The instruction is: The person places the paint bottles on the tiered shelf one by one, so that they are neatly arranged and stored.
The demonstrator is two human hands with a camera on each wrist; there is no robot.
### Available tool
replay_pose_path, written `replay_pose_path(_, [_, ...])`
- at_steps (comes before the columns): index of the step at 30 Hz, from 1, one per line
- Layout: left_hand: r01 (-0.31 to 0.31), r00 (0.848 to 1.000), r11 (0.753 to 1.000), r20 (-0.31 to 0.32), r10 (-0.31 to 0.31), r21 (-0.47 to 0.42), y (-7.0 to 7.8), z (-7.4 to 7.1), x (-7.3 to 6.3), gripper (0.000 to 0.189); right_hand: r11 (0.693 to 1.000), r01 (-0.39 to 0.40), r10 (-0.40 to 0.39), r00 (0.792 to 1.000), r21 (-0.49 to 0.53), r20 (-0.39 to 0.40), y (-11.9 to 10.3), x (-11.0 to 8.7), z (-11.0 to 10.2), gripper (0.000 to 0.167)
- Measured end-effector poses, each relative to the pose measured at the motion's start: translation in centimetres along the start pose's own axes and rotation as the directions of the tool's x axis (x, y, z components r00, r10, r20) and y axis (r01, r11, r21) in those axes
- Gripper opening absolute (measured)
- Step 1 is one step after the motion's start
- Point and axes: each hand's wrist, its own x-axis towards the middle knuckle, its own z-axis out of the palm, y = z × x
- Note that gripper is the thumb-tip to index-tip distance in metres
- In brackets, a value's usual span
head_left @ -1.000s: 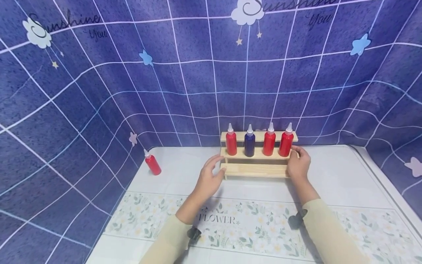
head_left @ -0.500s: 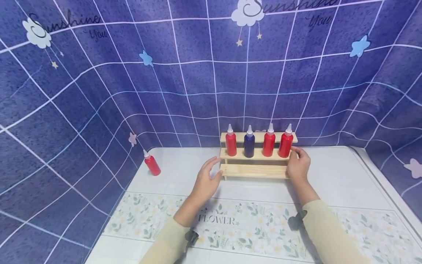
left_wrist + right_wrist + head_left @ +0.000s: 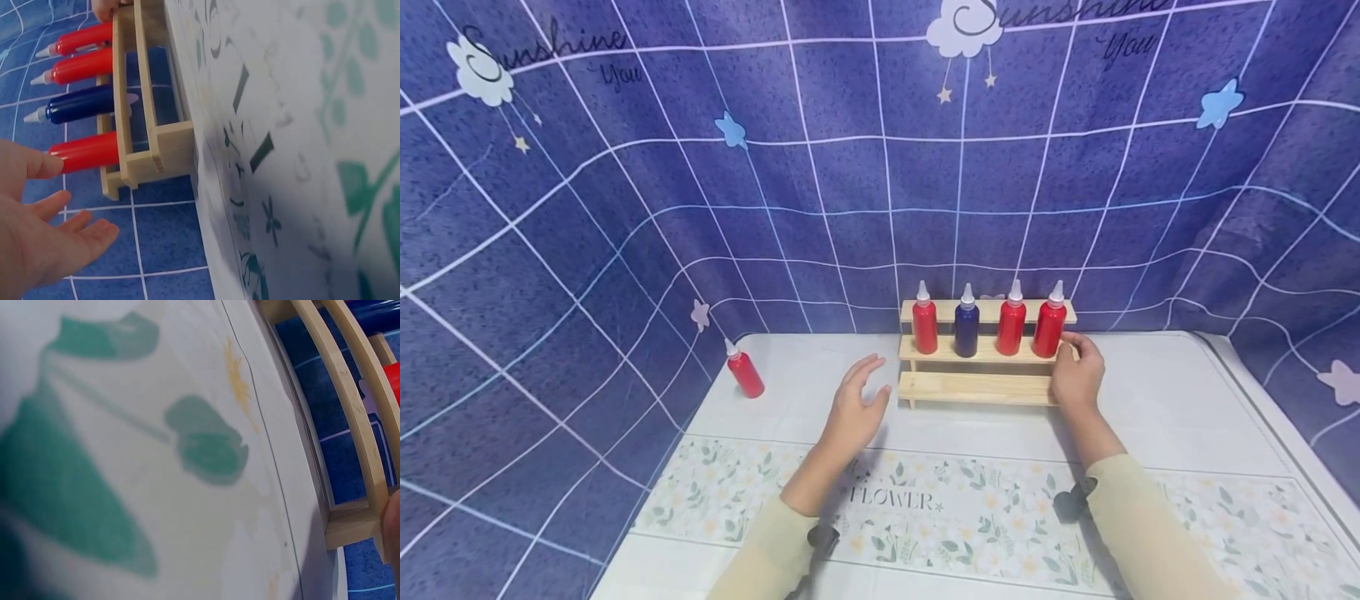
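A stepped wooden display rack (image 3: 977,386) stands at the back of the table. On its middle step several dropper-tipped squeeze bottles stand upright: a red bottle (image 3: 925,327) at the left, a dark blue bottle (image 3: 966,331), and two red ones to the right. My right hand (image 3: 1078,375) grips the rack's right end, fingers partly hidden behind it; the right wrist view shows only a bit of that hand (image 3: 392,528) against the wood. Left of the rack, my left hand (image 3: 853,408) is held apart from it, fingers spread and holding nothing.
Another red bottle (image 3: 745,372) stands alone at the table's left back, near the curtain. A blue grid-patterned curtain (image 3: 820,183) hangs behind and at both sides. The white table covering (image 3: 805,367) has a printed floral band across it.
My left hand has come away from the rack's left end, moving left and slightly towards me. The right hand stays at the right end, and the bottles have not visibly moved.
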Motion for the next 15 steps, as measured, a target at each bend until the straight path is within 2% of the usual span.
replay_pose_path(7, [-0.009, 0.999, 1.000, -0.049, 0.008, -0.020, -0.4, -1.0, 0.1, 0.051, 1.000, -0.006, 0.006, 1.000, -0.005, 0.012, -0.2, -0.2, 0.0, 0.034])
replay_pose_path(15, [0.003, 0.998, 1.000, -0.066, -0.004, -0.021, -0.5, -2.0, 0.0, 0.052, 1.000, 0.004, -0.004, 1.000, 0.006, 0.011, -0.3, -0.2, -0.2, 0.033])
